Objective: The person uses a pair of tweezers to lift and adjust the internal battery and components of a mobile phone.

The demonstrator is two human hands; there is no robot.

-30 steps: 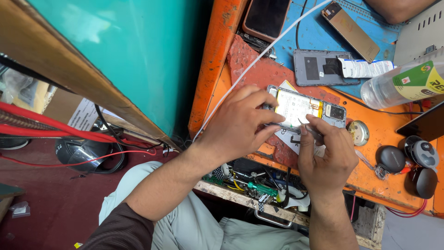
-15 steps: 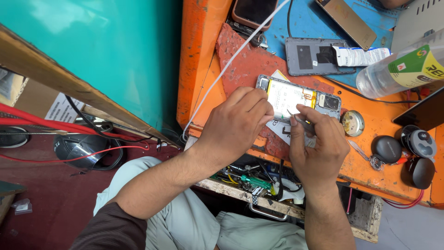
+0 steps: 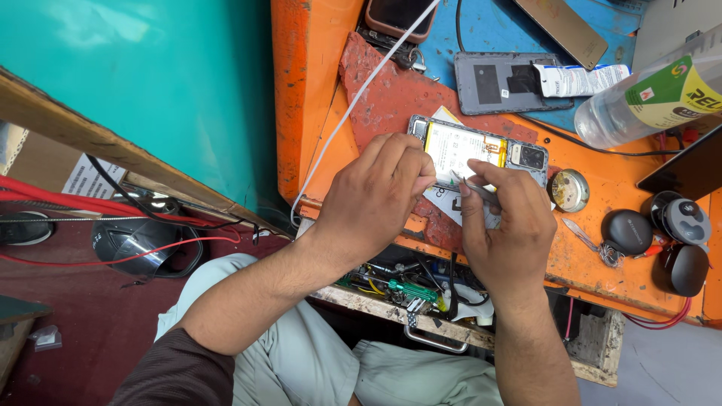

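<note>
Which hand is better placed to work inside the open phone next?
Right hand: it holds the tweezers with tips already over the open phone. The left hand just steadies the phone's edge.

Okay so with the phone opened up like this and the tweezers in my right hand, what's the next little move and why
Probably ease the tweezers tip down onto the opened phone: the right hand holds them just over its lower edge, while the left hand steadies it.
</note>
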